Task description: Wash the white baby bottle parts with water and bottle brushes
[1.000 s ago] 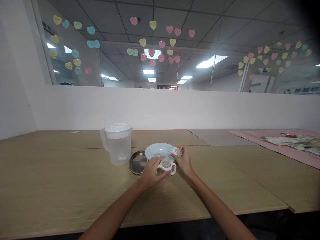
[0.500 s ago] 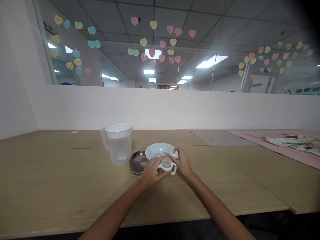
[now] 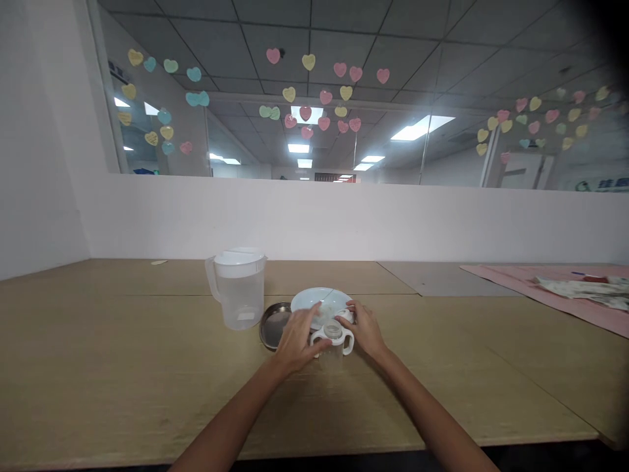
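Note:
A clear sippy cup (image 3: pixel 333 330) with a white two-handled collar stands upright before me, its top uncovered. My left hand (image 3: pixel 296 339) is at its left side, fingers spread away from the rim and slightly blurred. The left thumb lies across the front of the collar, seemingly touching it. Just behind the cup, my right hand (image 3: pixel 366 330) pinches a small white lid (image 3: pixel 346 316) between thumb and fingers, over the near right edge of a white bowl (image 3: pixel 322 293). The lid is partly covered by the fingers.
A translucent lidded pitcher (image 3: pixel 240 298) stands left of the bowl. A round metal dish (image 3: pixel 273 326) sits beside my left hand, partly hidden. Far right, a pink sheet (image 3: pixel 511 283) carries cloths. A white wall (image 3: pixel 324 216) with glass above closes off the table's back.
The left fingers have come off the cup's rim and spread apart. The right hand still pinches the lid, now slightly lower. The whole view has shifted a little.

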The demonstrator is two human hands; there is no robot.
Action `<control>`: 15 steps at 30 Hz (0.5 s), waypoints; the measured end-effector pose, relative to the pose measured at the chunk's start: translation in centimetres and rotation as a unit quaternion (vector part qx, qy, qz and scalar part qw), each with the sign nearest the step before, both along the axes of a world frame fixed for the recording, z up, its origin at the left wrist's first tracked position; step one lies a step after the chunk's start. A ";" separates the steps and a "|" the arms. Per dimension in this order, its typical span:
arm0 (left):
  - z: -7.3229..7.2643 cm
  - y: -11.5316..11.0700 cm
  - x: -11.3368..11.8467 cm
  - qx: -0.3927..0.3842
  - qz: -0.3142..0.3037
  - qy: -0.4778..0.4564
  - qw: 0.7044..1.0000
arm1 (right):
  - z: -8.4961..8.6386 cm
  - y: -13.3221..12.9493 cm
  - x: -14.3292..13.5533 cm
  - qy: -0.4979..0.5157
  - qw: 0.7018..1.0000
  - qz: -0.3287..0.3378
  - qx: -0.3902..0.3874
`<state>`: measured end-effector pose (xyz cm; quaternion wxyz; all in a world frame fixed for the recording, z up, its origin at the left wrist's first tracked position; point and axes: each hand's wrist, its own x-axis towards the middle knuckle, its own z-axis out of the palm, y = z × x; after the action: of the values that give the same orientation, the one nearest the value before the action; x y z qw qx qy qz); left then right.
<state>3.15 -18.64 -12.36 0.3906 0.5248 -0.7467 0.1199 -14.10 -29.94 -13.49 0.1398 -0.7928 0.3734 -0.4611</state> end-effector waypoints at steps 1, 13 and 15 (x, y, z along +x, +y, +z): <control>0.2 -0.2 0.8 -0.034 0.044 0.015 0.998 | 0.0 0.0 0.0 0.014 1.000 -0.003 -0.007; 1.3 -1.0 12.0 -0.086 0.408 0.366 0.832 | 0.1 0.2 -0.2 -0.005 0.999 0.023 -0.044; 1.2 -1.0 11.9 -0.092 0.402 0.362 0.836 | 0.3 0.6 -0.3 -0.022 0.997 0.045 -0.062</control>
<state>15.10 -19.60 -11.20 0.5973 0.7462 -0.2608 0.1358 -14.39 -29.33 -13.17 0.1190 -0.8053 0.3049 -0.4943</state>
